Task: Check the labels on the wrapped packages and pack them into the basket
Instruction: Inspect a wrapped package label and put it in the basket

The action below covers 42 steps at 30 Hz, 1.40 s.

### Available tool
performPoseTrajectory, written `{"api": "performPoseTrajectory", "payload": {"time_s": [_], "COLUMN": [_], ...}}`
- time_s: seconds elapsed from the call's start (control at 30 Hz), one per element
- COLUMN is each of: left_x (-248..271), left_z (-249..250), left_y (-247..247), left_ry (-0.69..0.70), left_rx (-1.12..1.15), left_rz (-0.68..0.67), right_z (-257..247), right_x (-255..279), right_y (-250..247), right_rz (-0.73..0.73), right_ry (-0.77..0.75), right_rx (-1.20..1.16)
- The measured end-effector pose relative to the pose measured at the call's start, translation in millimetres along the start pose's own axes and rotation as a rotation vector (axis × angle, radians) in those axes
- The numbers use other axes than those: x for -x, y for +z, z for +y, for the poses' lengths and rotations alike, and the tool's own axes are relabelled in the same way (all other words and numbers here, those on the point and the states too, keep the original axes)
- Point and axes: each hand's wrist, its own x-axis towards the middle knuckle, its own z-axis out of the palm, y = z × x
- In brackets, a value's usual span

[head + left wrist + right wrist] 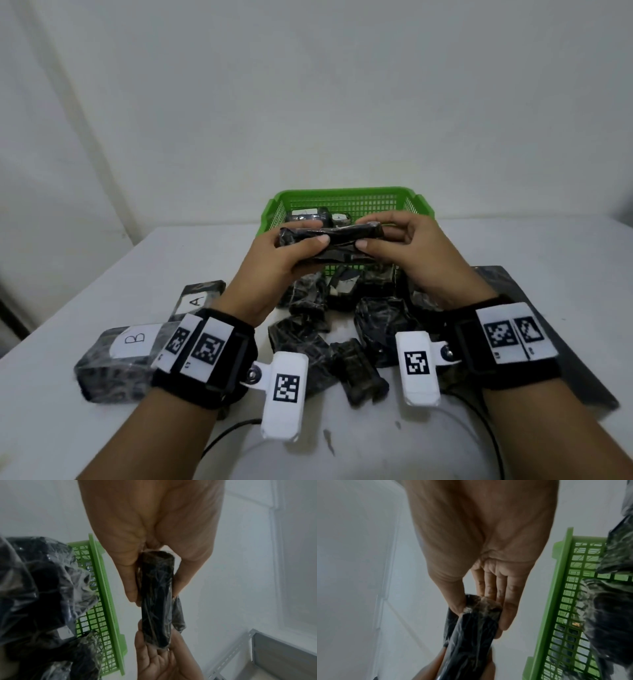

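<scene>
Both hands hold one long black package (330,240) wrapped in clear film, lifted level in front of the green basket (346,198). My left hand (294,246) pinches its left end between thumb and fingers, and my right hand (383,240) pinches its right end. No label shows on the held package (157,599) in any view; in the right wrist view its crinkled end (481,609) sits between thumb and fingers. The basket holds labelled wrapped packages (308,216) at its back. A heap of several black wrapped packages (342,325) lies on the table under my hands.
A package labelled B (120,356) and one labelled A (198,298) lie at the left on the white table (479,240). A dark flat slab (548,325) lies at the right. White walls stand behind. A cable (226,435) runs along the near edge.
</scene>
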Motion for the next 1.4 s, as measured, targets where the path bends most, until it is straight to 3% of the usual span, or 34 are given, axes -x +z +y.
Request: {"api": "performPoseTrajectory", "payload": {"time_s": [0.2, 0.4, 0.67, 0.77, 0.87, 0.97, 1.03, 1.1, 1.2, 1.27, 1.4], "left_x": [-5.4, -9.8, -8.5, -7.2, -7.2, -4.2, -3.5, -3.4, -1.4, -2.4, -5.3], "left_z": [-6.9, -12.2, -21.5, -25.3, -22.8, -20.4, -22.4, -25.1, -25.7, -27.3, -32.4], "left_y": [10.7, -1.4, -7.3, -8.7, -13.9, -17.4, -17.9, -18.4, -14.8, -13.0, -16.8], "left_ry": [-0.007, 0.061, -0.002, 0.033, 0.153, 0.225, 0.242, 0.22, 0.046, 0.004, 0.036], "left_rx": [0.088, 0.095, 0.032, 0.009, -0.108, -0.144, -0.202, -0.23, -0.029, 0.05, -0.065], "left_rz": [-0.091, -0.024, -0.088, -0.081, -0.045, -0.043, -0.055, -0.088, -0.173, -0.137, -0.052], "right_z": [3.0, 5.8, 11.1, 13.2, 13.0, 12.9, 12.7, 14.4, 18.3, 19.6, 21.8], "right_x": [9.5, 14.3, 14.7, 15.4, 15.0, 15.7, 16.0, 15.4, 13.5, 11.6, 10.4], "right_y": [5.9, -0.6, 7.2, 12.4, 12.2, 14.2, 17.4, 18.6, 15.8, 13.7, 15.1], "right_rz": [0.065, -0.005, 0.056, 0.09, 0.018, -0.121, -0.121, -0.062, 0.021, 0.038, 0.049], "right_ry": [-0.066, -0.01, -0.017, -0.031, 0.002, 0.132, 0.163, 0.138, 0.083, 0.074, 0.082], "right_rx": [0.022, 0.027, 0.05, 0.066, 0.13, -0.06, -0.195, -0.261, -0.285, -0.274, -0.208]}}
